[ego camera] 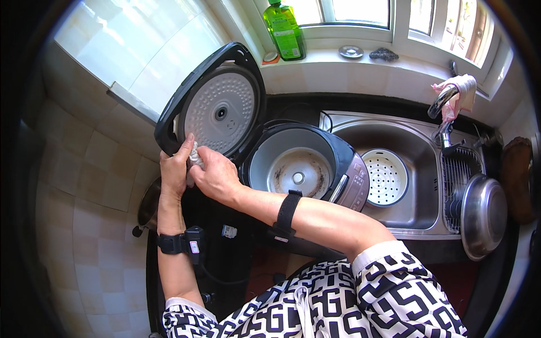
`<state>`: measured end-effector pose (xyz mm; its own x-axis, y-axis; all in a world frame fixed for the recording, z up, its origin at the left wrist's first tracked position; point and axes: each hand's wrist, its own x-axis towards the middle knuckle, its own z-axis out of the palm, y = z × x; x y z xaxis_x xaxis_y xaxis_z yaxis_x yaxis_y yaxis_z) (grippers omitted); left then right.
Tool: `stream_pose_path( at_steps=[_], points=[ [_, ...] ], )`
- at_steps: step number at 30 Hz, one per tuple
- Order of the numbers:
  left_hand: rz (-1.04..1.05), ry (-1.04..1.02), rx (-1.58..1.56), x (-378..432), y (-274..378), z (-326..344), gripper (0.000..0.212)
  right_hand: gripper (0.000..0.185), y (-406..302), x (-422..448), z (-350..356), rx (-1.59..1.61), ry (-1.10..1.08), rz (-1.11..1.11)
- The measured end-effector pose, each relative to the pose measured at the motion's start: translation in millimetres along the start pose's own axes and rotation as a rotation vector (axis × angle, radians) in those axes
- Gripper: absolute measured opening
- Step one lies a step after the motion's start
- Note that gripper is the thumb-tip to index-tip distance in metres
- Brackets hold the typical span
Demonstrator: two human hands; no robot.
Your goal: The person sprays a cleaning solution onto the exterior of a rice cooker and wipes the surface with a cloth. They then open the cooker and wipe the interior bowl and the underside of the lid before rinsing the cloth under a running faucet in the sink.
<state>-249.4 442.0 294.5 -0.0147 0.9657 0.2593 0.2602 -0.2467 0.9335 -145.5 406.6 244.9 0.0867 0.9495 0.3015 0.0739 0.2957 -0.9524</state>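
Note:
My right hand (217, 173) grips a bunched white cloth (195, 155) against the lower edge of the raised lid (219, 110) of a rice cooker. Close beside it, my left hand (175, 169) holds the lid's rim, thumb on its inner side. The lid stands open, its dimpled metal inner plate facing me. To the right is the cooker body (296, 162), without an inner pot; brown stains ring the heating plate (299, 174) at its bottom. The control panel (357, 181) faces right, partly over the sink's edge.
The steel sink (416, 169) holds a white perforated steamer basket (384, 177). A metal basin (486, 215) leans on a wire rack (458, 169) at the right. A cloth hangs on the faucet (444, 101). A green bottle (285, 34) stands on the sill; a pot (148, 207) is at the left.

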Motion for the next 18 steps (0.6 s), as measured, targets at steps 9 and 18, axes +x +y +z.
stream_pose_path(
  at_steps=[9,18],
  points=[
    [0.048,-0.036,-0.085,-0.9,3.4,9.9,0.029,0.019,84.9,26.7,-39.8,-0.736,-0.301,-0.521],
    [0.006,-0.111,-0.085,0.9,8.7,7.0,0.035,0.021,89.2,54.7,-64.8,-1.187,-0.332,-0.355]
  ],
)
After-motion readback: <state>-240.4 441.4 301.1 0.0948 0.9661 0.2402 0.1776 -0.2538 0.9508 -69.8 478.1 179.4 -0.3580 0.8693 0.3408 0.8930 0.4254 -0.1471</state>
